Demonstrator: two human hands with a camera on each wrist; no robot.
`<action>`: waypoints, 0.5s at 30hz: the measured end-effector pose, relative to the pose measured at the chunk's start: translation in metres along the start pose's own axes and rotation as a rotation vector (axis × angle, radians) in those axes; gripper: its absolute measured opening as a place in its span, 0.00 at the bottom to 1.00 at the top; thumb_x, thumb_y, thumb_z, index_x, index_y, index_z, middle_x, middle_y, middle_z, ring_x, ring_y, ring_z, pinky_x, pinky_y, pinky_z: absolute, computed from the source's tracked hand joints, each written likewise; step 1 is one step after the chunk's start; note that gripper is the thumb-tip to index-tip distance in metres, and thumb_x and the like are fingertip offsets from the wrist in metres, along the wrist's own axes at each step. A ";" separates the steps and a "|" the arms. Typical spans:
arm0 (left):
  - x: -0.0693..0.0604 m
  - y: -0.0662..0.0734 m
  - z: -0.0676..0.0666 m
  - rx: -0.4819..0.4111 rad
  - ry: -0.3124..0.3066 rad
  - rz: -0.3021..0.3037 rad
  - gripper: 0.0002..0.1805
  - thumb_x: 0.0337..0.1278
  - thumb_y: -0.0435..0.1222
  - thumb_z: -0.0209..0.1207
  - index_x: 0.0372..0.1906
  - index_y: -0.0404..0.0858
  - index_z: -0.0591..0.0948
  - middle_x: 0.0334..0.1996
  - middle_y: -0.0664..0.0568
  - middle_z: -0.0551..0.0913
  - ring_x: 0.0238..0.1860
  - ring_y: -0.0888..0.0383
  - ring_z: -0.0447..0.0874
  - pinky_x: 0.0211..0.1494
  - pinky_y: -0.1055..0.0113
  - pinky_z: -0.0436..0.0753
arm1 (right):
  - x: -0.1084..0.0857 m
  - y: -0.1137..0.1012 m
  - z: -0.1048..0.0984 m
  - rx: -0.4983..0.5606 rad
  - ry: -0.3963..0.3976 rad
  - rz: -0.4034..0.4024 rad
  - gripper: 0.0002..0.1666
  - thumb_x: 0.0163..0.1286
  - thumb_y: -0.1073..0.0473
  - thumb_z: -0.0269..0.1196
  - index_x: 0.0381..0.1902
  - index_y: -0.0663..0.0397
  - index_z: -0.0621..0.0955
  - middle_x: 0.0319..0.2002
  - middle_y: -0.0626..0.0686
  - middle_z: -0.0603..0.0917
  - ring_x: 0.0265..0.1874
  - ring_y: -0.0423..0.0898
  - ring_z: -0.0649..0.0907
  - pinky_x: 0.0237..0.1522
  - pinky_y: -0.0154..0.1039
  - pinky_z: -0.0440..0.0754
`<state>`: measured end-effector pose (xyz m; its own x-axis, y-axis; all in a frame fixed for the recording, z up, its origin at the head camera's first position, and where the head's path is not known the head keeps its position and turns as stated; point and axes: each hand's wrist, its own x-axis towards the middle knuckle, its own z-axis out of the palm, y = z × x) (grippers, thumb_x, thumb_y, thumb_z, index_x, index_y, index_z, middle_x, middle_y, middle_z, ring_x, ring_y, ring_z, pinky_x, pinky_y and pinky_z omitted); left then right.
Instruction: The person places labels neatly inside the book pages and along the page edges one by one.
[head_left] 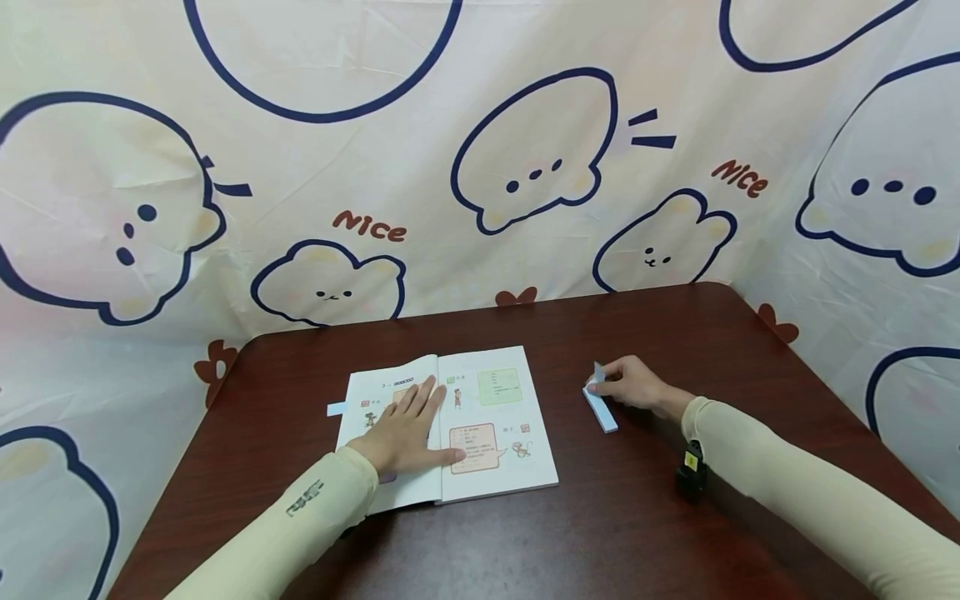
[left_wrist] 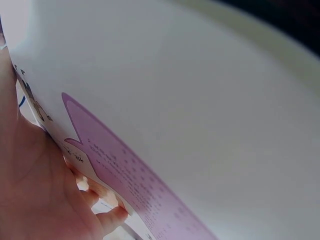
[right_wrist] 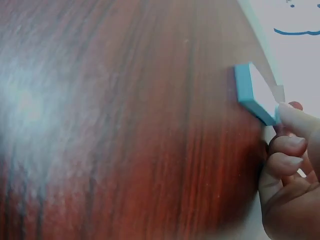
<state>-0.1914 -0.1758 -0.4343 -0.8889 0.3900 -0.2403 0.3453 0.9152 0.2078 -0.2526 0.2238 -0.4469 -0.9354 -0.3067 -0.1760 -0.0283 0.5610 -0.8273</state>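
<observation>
An open book (head_left: pixel 491 458) with printed text and small cartoon pictures lies on the table. My left hand (head_left: pixel 405 429) rests spread across its left page and centre fold, fingers straight. In the left wrist view the page (left_wrist: pixel 165 110) with a purple speech bubble curves up past the palm. To the right of the book, my right hand (head_left: pixel 637 385) pinches a pale blue sticky note at the far end of a narrow sticky note pad (head_left: pixel 602 414). The right wrist view shows thumb and fingertips at the end of the pad (right_wrist: pixel 245 85), with its blue edge and white top visible.
A pale blue tab (head_left: pixel 336 409) sticks out from the book's left edge. The dark brown wooden table (head_left: pixel 510 550) ends at a cartoon-printed cloth (head_left: pixel 420 167) behind and at both sides. A black device (head_left: pixel 692 471) is strapped to the right wrist.
</observation>
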 end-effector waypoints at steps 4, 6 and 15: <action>0.001 -0.001 0.000 0.000 -0.003 0.000 0.62 0.55 0.75 0.52 0.83 0.41 0.46 0.84 0.45 0.38 0.83 0.40 0.41 0.80 0.37 0.53 | 0.000 -0.001 0.002 -0.074 0.028 -0.068 0.13 0.68 0.59 0.68 0.38 0.68 0.87 0.18 0.43 0.76 0.17 0.37 0.68 0.22 0.31 0.68; 0.001 -0.001 0.000 0.000 -0.003 -0.001 0.62 0.55 0.75 0.52 0.83 0.41 0.46 0.84 0.45 0.38 0.83 0.40 0.41 0.80 0.38 0.53 | 0.000 -0.001 0.003 -0.108 0.037 -0.085 0.13 0.67 0.58 0.70 0.34 0.67 0.86 0.17 0.43 0.75 0.17 0.38 0.69 0.23 0.32 0.68; 0.000 -0.001 0.001 -0.002 -0.002 -0.001 0.62 0.55 0.75 0.52 0.83 0.41 0.46 0.84 0.45 0.38 0.83 0.40 0.41 0.80 0.37 0.53 | -0.001 0.002 0.004 -0.141 0.025 -0.181 0.12 0.63 0.57 0.73 0.26 0.61 0.84 0.19 0.44 0.77 0.20 0.38 0.71 0.24 0.33 0.69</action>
<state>-0.1917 -0.1764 -0.4356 -0.8886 0.3896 -0.2421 0.3442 0.9152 0.2094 -0.2507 0.2219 -0.4506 -0.9188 -0.3944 -0.0167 -0.2441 0.6008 -0.7612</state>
